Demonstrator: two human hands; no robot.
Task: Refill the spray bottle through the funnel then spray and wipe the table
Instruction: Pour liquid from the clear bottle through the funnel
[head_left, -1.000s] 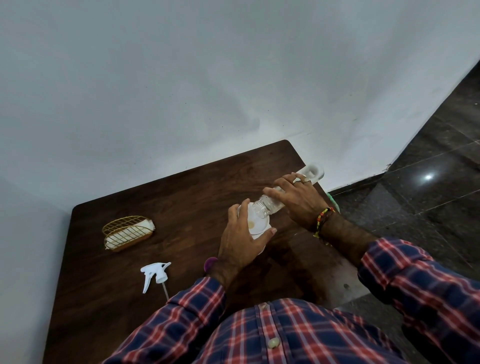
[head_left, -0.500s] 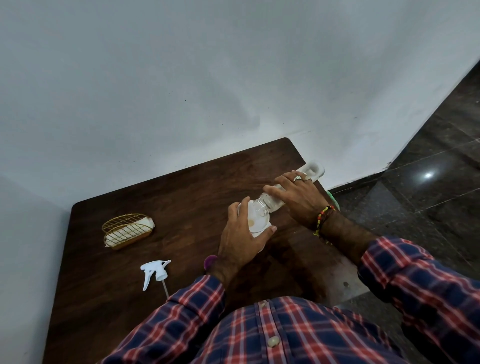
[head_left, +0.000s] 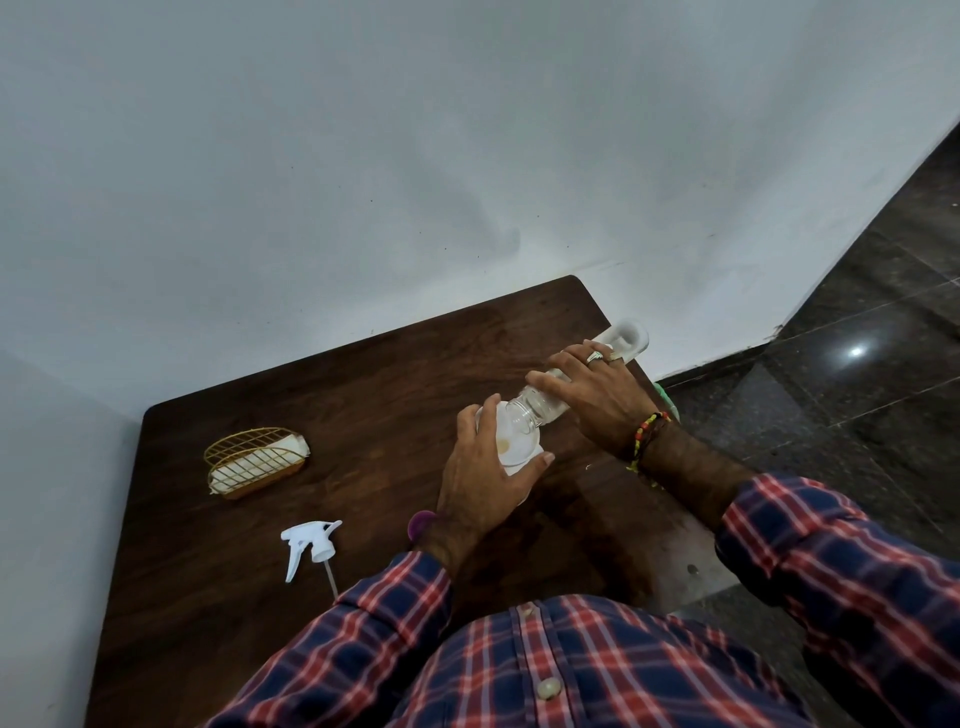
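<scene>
Right grip (head_left: 592, 400) tilts bottle (head_left: 540, 408) into funnel (head_left: 511, 447).

A white funnel (head_left: 511, 441) sits upright near the right side of the dark wooden table (head_left: 363, 395), its wide mouth facing up and a small yellowish patch on its inner wall. A clear plastic refill bottle (head_left: 540, 408) is tipped on its side above it, neck down in the funnel's mouth and pale base (head_left: 631, 340) raised toward the table's far right corner. The spray bottle itself is hidden under the funnel. Its white trigger sprayer head (head_left: 310, 545) lies detached on the table well to the left, dip tube pointing toward the near edge.
</scene>
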